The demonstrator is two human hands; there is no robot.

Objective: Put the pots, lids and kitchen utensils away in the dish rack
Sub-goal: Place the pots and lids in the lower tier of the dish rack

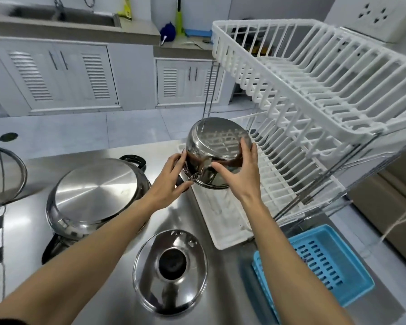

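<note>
I hold a small steel pot upside down in the air, just left of the lower tier of the white two-tier dish rack. My left hand grips its left side at the handle and my right hand grips its right side. A large steel pot stands upside down on the steel counter to the left. Near me a steel lid with a black knob lies flat. Another lid shows at the left edge.
A white drip tray sits under the rack's lower tier. At the front right lies a blue plastic basket. The rack's upper tier holds nothing. White cabinets and a sink line the far wall.
</note>
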